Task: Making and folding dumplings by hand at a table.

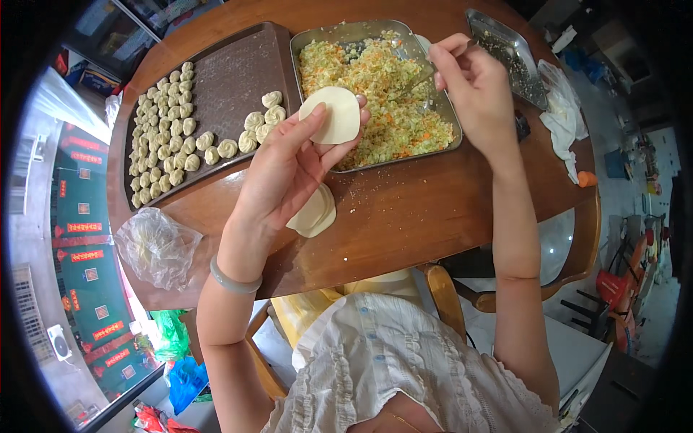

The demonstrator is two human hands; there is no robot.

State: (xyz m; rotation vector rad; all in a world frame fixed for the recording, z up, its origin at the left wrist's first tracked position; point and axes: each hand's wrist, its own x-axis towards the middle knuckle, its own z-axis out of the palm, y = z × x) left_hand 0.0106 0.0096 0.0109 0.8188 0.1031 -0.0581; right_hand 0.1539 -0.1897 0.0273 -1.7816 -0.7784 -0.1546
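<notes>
My left hand (279, 168) holds a flat round dough wrapper (340, 122), thumb on top and fingers beneath. No filling shows on it. Over the right side of a metal tray (390, 164), my right hand (479, 94) grips a thin utensil (421, 77), whose tip reaches into chopped vegetable filling (373, 67) flecked with orange. The utensil's exact kind is hard to make out. Below my left wrist, a small stack of wrappers (314, 214) lies on the wooden table (411, 216). Pleated buns (173, 113) stand in rows on a dark baking tray (233, 70) at the left.
A crumpled clear plastic bag (157, 249) rests at the table's left edge. Toward the right are another metal tray (506, 51) with food scraps, a white cloth (560, 124) and a carrot piece (586, 179) by the edge. A wooden chair (587, 233) stands close by.
</notes>
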